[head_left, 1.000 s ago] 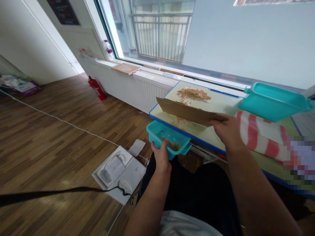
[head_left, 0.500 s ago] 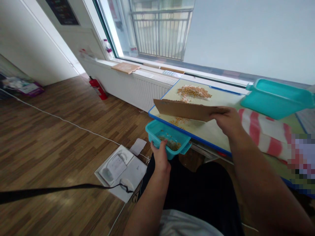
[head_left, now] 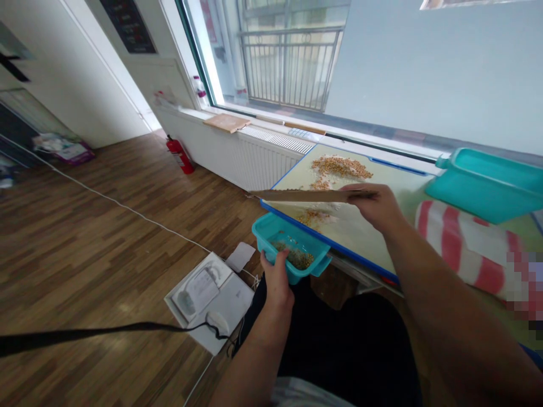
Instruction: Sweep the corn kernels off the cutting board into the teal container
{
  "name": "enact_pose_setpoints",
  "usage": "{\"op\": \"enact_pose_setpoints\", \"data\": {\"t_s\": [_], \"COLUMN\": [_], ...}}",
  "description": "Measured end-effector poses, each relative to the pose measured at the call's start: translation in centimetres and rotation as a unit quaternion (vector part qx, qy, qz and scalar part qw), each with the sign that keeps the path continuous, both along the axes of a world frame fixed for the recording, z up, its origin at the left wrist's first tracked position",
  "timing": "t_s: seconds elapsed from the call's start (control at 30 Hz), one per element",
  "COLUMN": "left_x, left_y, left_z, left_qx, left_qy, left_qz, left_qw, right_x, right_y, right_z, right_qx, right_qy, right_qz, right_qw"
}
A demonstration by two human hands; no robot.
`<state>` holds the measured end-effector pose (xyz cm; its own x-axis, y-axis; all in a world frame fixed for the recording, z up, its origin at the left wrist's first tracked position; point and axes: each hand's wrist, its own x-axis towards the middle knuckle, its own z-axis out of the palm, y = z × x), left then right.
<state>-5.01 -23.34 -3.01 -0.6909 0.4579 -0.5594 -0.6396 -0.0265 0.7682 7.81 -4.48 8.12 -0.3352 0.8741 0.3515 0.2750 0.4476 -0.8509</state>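
My left hand is closed on the near wall of a small turquoise plastic bin, held just below the table's edge. Yellowish kernels and greyish bits lie in the bottom of the bin. My right hand grips one end of a flat cardboard piece, seen nearly edge-on above the pale tabletop with its blue rim. Beyond the cardboard is a pile of orange-yellow kernels mixed with white grains. A smaller patch of kernels lies on the near side, by the edge above the bin.
A larger turquoise bin stands at the table's right, behind a red-and-white striped cloth. On the floor to the left are an open white box, cables and a red fire extinguisher. A radiator runs under the window.
My right hand has tipped the cardboard from showing its broad face to nearly edge-on and moved it slightly left. My left hand keeps the bin at the edge. The view has shifted a little.
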Motion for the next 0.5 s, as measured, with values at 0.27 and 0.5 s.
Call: {"op": "enact_pose_setpoints", "data": {"t_s": [0.27,0.5], "left_x": [0.1,0.4], "left_y": [-0.1,0.0], "left_z": [0.3,0.5], "left_qx": [-0.005,0.023], "left_qy": [0.008,-0.017], "left_qz": [-0.012,-0.008], "left_qw": [1.000,1.000], "right_x": [0.0,1.4], "right_y": [1.2,1.6], "right_z": [-1.0,-1.0], "right_qx": [-0.039,-0.047], "right_qy": [-0.008,0.011], "right_qz": [-0.009,-0.023], "right_qw": [0.999,0.999]}}
